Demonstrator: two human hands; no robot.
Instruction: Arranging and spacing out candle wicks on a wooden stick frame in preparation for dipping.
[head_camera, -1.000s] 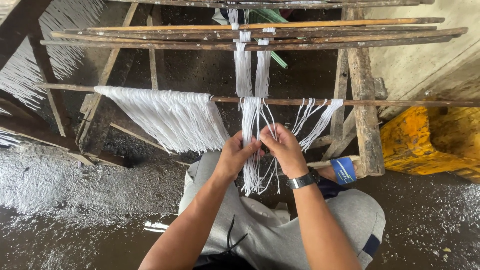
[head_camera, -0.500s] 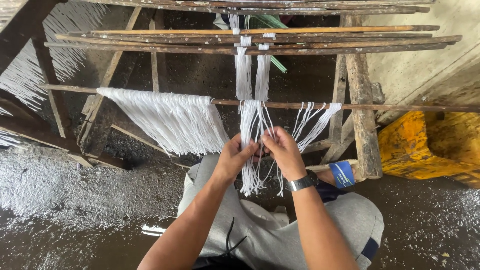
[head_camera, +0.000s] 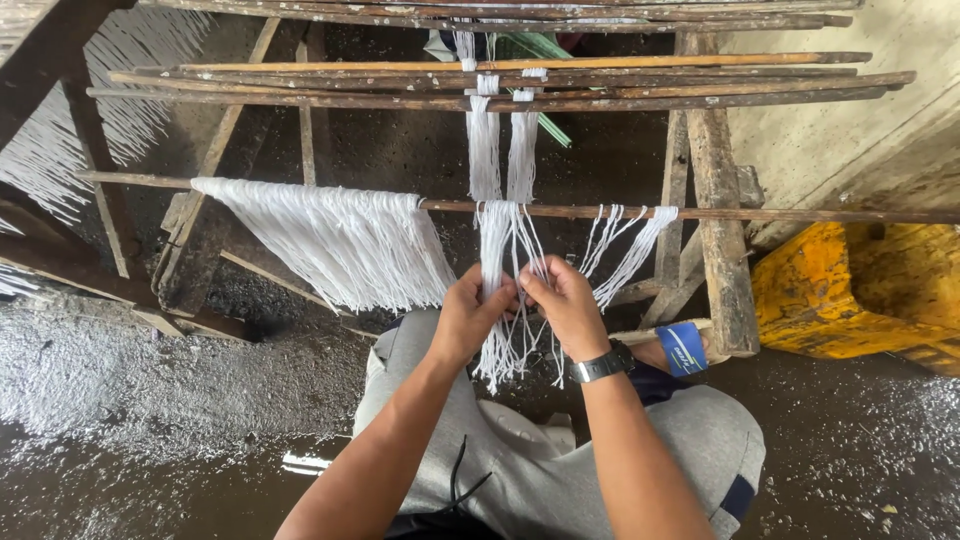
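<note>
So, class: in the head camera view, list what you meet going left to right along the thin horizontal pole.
Wide sheet of white strands → left hand → right hand → small bunch of white strands → upright wooden post → yellow container.

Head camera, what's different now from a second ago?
Little has changed. Both hands have crept slightly up the hanging white strands: the left hand and right hand still pinch them together below the thin pole. The draped white bundle and yellow container stayed put.
</note>
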